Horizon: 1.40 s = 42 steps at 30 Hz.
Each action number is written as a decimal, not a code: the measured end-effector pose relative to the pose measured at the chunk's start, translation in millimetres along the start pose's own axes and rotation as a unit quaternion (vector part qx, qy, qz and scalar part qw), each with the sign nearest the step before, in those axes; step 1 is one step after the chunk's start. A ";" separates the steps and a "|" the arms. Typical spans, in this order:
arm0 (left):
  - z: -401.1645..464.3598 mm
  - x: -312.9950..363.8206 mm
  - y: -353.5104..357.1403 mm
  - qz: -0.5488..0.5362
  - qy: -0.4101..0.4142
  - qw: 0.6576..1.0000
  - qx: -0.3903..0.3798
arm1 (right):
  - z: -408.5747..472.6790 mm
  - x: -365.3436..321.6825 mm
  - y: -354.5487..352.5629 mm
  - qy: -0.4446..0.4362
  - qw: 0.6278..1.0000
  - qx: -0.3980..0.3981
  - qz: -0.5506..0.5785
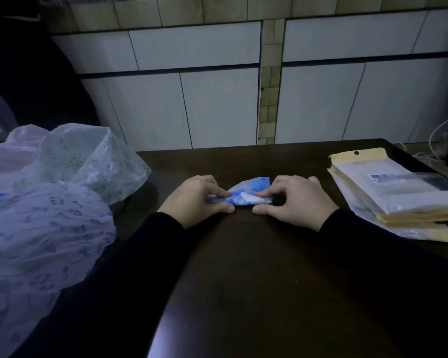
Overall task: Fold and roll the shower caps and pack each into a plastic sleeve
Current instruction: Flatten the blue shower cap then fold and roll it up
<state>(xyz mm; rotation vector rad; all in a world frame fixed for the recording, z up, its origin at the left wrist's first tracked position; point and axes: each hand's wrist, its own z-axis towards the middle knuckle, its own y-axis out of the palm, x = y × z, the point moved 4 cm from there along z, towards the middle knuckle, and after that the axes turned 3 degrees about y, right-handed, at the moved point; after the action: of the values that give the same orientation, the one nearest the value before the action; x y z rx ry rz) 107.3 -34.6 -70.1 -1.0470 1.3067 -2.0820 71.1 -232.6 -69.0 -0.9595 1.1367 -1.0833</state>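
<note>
A blue and white shower cap (246,193), folded small and partly rolled, lies on the dark wooden table (256,267) between my hands. My left hand (195,200) pinches its left end with curled fingers and thumb. My right hand (292,200) pinches its right end the same way. A loose flap of the cap sticks up behind the roll. A stack of plastic sleeves (396,195) with tan paper edges lies at the right of the table.
A heap of loose printed shower caps (49,202) covers the left side of the table. A tiled wall (217,99) stands behind the table's far edge. A white cable (435,140) hangs at the far right.
</note>
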 end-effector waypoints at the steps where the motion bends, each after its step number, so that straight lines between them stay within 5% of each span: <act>1: 0.2 0.1 -0.7 0.000 0.002 1.000 0.002 | 0.3 0.2 -0.4 0.003 1.000 -0.006 0.010; 8: -4.7 3.1 -3.3 -0.064 0.004 0.998 -0.030 | -3.6 8.2 -5.6 0.006 0.998 -0.046 0.050; 12: -7.5 7.6 -5.0 -0.102 -0.039 0.993 -0.043 | -5.2 11.5 -4.5 0.073 0.974 -0.113 0.180; 17: -7.6 13.4 -4.3 -0.129 -0.025 0.991 -0.032 | -6.9 12.5 -0.9 0.089 0.963 -0.099 0.232; 28: -7.2 17.5 -0.1 -0.032 0.075 0.996 0.030 | -7.3 5.1 -2.6 0.011 0.981 0.068 0.183; 35: -5.3 15.3 6.4 0.025 0.052 0.998 0.025 | -7.4 7.6 -8.3 -0.019 0.998 -0.033 0.053; 42: -11.9 30.4 3.9 0.099 0.086 0.990 0.058 | -9.7 -2.1 -10.4 -0.066 0.997 -0.024 -0.024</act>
<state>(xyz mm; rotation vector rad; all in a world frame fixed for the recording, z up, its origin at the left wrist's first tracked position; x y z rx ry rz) 79.5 -51.6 -65.8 -0.6717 1.2952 -2.1053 59.7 -233.2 -60.2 -1.0853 1.0405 -1.0183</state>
